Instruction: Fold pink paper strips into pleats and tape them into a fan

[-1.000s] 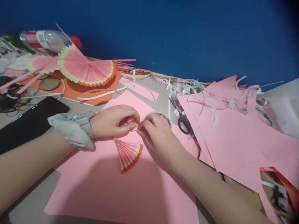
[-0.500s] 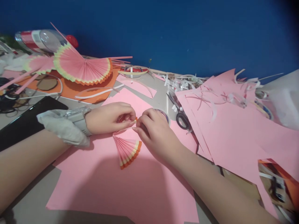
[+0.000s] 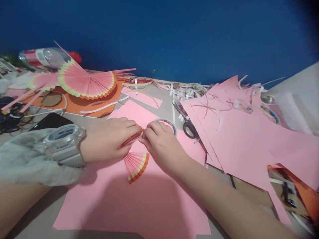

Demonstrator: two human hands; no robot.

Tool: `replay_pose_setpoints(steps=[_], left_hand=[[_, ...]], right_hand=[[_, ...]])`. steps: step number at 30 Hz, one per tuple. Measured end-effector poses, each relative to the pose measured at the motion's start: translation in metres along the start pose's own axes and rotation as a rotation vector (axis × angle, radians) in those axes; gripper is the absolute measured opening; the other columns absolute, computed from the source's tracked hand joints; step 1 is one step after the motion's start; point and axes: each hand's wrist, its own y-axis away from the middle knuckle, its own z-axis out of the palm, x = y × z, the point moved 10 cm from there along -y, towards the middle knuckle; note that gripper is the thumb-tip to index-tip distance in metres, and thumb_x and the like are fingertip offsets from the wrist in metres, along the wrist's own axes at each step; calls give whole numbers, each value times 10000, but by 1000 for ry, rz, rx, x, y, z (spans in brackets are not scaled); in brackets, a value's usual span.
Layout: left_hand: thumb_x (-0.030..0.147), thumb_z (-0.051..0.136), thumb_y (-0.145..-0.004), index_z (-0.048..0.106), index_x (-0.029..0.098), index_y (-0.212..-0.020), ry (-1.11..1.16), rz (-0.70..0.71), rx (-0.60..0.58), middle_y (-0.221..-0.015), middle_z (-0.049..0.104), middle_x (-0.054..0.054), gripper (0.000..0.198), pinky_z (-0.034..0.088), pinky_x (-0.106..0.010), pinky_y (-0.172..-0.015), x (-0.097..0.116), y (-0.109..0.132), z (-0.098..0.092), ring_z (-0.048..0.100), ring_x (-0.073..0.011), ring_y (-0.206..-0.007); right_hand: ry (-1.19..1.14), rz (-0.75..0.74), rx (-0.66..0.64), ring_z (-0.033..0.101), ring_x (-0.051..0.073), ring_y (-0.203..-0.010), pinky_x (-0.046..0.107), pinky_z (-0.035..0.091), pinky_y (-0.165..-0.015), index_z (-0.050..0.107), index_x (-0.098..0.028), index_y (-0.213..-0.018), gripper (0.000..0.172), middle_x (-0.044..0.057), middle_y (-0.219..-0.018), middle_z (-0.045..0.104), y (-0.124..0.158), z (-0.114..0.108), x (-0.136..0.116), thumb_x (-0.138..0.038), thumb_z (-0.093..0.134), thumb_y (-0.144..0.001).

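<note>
The left arm comes in from the lower left, and its hand (image 3: 107, 137) lies near the middle of the frame with the back turned up and the fingers pointing to the right. These fingers are curled and clamped on a folded paper (image 3: 130, 140), pink, with an orange edge showing at the fingertips. The right arm rises from the lower right; its hand (image 3: 161, 142) is bent at the knuckles, pointing to the upper left. Its thumb and forefinger are at the edge of the folded paper, but I cannot tell if they pinch it.

Just below the left hand, in the centre, a fan (image 3: 136, 167) is spread over the pink sheet (image 3: 124, 212); if it joins the folded paper is hidden. Behind the right hand is the tape (image 3: 171, 125), and right of it the scissors (image 3: 189, 129).
</note>
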Motion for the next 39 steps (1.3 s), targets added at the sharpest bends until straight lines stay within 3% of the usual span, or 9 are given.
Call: replay_pose_setpoints(steps=[14,24,32,39], left_hand=[[191,383,-868,499,177,-766,-39,-27,53,-759,562,-29,155,359,-316,-604,3,-2,-1,507,-176,-653],[183,388,-874,477,181,-740,-19,-56,10,-765,562,-26,161,349,-312,-606,1,-2,2,516,-180,-677],[203,374,-889,555,203,-959,36,-130,-52,-897,600,-26,194,395,-323,-687,-8,0,8,556,-196,-806],[217,382,-885,559,222,-1018,60,-155,-77,-942,612,-25,222,392,-313,-688,-11,0,10,566,-195,-811]], right_hand=[[131,-55,25,458,232,-864,370,321,-782,565,-147,-909,140,74,-922,579,1,-3,-8,-170,427,-907],[95,11,21,463,238,-903,362,331,-769,565,-161,-905,181,70,-931,569,-1,-3,0,-257,413,-931],[-47,109,-20,473,220,-899,351,367,-787,566,-175,-889,192,77,-981,550,-1,-1,16,-328,454,-917],[-73,121,-25,468,228,-893,365,380,-788,570,-172,-876,182,88,-980,544,-1,-1,18,-323,473,-906]])
